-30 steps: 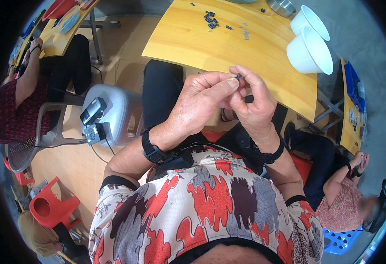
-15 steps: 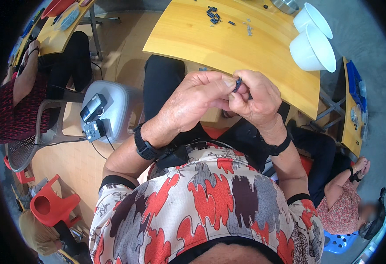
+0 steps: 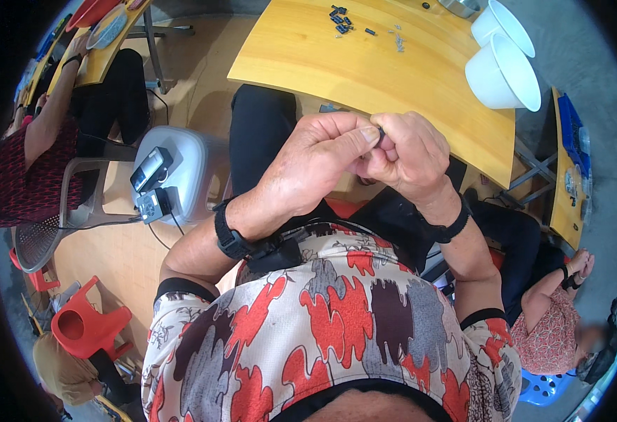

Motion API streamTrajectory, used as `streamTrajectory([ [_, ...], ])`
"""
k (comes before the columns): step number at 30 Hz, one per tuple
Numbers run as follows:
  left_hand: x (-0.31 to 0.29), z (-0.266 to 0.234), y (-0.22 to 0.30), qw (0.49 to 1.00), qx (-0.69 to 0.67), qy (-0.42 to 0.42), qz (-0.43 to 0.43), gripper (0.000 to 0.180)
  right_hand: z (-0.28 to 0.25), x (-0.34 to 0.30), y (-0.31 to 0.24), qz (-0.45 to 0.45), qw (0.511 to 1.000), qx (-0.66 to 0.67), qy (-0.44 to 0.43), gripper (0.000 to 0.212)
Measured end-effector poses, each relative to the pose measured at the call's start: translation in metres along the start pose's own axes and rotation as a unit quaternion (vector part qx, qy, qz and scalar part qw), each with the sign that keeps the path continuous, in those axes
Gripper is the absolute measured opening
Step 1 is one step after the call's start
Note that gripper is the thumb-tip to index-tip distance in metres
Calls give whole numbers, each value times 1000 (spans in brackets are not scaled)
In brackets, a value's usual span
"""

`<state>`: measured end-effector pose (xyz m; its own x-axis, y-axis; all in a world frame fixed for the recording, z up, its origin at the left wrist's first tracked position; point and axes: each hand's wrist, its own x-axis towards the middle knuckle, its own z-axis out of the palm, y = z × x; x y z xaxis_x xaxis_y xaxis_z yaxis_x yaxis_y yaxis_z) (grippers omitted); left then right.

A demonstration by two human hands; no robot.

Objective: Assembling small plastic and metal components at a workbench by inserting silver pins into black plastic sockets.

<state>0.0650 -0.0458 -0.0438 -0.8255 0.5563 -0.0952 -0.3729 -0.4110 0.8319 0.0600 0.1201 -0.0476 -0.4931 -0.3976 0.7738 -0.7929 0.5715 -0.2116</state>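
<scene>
"In the head view, how do the hands stand to the yellow table (image 3: 308,60)?"

"Just off its near edge. The left hand (image 3: 315,158) pinches a small black piece (image 3: 381,135) between thumb and finger — the right hand (image 3: 412,151) has its fingers curled in against the same piece."

"Can you see the piece well?"

"No, fingers cover most of it."

"And on the table?"

"Black parts (image 3: 340,22) lie clustered well back from its near edge, small silver pieces (image 3: 400,43) right of them. Two white tubs (image 3: 495,74) stand by its right edge — one overlapping the other in view."
</scene>
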Motion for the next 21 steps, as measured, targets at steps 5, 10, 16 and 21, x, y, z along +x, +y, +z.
streamTrajectory([
  [5,7,1,2,1000,-18,-2,-13,24,1,-4,2,70,997,42,6,30],
  [10,15,-3,3,999,-14,-17,-48,24,-4,-5,-6,155,984,84,29,30],
  [16,27,-14,5,996,12,1,-87,29,-34,-2,43,254,965,-53,35,26],
  [21,34,-26,-4,994,20,-7,-106,29,-106,27,125,271,925,-257,73,28],
])
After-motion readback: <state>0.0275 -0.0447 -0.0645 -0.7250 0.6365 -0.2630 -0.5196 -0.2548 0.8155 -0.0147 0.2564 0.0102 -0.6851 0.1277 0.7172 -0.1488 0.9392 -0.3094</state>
